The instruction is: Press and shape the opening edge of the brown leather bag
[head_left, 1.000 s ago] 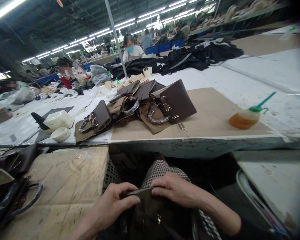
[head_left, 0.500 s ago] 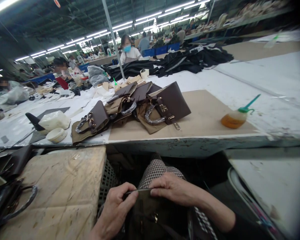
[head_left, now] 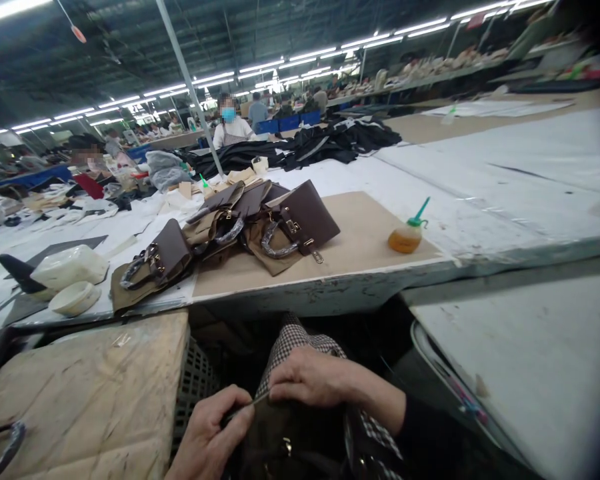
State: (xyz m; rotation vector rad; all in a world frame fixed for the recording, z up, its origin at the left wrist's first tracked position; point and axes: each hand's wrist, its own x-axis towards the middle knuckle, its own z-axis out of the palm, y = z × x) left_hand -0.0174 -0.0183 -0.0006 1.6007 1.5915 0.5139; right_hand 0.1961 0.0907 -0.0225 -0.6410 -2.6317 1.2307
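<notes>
Below tabletop [head_left: 510, 207] edge: olive-brown handbag [head_left: 293, 430], gold-toned fitting, against checked garment [head_left: 290, 343]. Left hand [head_left: 215, 420], right hand [head_left: 313, 377]: each grip pinching handbag rim [head_left: 261, 399]. Change: hands slightly closer than half-second earlier; rim handling apparently continuing.

The pile of handbags [head_left: 255, 203] shows dark brown over khaki cloth [head_left: 275, 260], with gold-coloured buckles [head_left: 293, 225]. Behind the pile, black fabric [head_left: 340, 143]; right of it, an amber-filled bottle [head_left: 405, 238] (its spout [head_left: 422, 209] teal); before it, brown-and-white checks on clothing [head_left: 286, 343] and a dark olive bag [head_left: 275, 423].
</notes>
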